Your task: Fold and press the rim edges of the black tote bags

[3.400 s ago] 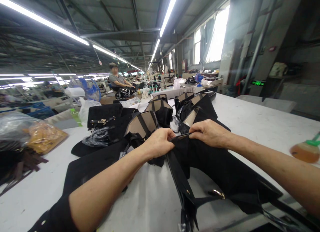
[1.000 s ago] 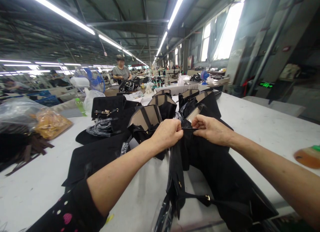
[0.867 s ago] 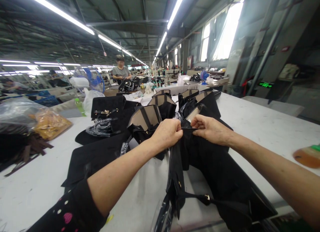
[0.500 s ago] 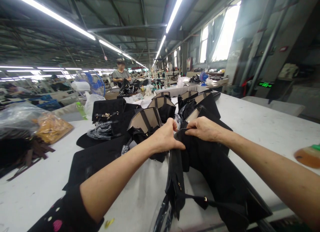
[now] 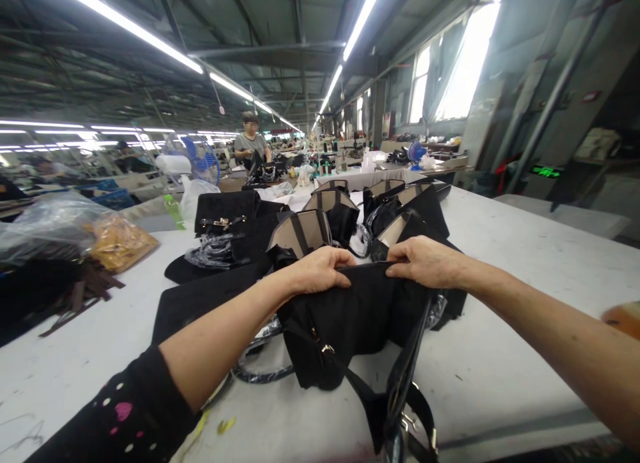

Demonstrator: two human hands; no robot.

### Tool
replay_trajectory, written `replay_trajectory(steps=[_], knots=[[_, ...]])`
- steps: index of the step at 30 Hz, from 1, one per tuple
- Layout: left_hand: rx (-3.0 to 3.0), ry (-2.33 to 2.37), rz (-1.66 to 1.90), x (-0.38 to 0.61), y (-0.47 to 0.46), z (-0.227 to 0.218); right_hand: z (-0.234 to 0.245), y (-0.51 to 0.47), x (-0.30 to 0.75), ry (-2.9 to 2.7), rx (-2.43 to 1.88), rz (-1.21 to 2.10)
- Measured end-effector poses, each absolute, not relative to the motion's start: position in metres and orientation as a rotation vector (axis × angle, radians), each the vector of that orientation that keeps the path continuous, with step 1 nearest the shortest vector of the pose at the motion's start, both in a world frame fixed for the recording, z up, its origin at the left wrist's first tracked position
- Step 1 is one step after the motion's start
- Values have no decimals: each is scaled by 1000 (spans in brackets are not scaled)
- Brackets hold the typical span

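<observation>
A black handbag [image 5: 345, 316] hangs between my two hands over the near part of the white table [image 5: 505, 363]. My left hand [image 5: 325, 270] pinches its top edge at the left, thumb on the near side. With thumb and fingers my right hand [image 5: 420, 262] grips the same edge farther right. Gold-coloured clasps and a strap [image 5: 367, 396] dangle from the bag. A plastic-wrapped handle [image 5: 265, 373] loops out at its left, and another dark strap hangs down at the right. The fingertips behind the edge are hidden.
More black bags with beige insides [image 5: 303, 233] stand close behind my hands. At the left lie a black bag with a gold clasp [image 5: 223, 213], an orange plastic-wrapped bundle [image 5: 123, 240] and brown strips [image 5: 90, 286]. A co-worker [image 5: 251, 146] stands beyond a blue fan [image 5: 203, 160].
The bag has turned and spread out, its top edge now stretched between my hands. My hands have moved apart, and its strap and clasps have swung round. The view has shifted slightly left.
</observation>
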State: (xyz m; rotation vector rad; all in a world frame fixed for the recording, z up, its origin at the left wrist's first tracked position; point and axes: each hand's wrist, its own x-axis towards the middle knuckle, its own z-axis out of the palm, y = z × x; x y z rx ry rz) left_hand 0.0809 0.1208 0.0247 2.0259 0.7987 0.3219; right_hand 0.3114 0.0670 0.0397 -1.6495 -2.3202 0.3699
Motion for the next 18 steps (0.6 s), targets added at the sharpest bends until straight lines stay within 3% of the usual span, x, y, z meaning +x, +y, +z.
replay_trajectory(steps=[18], knots=[[2885, 1000, 416, 100, 116, 25, 42, 67, 302, -2236, -1631, 446]])
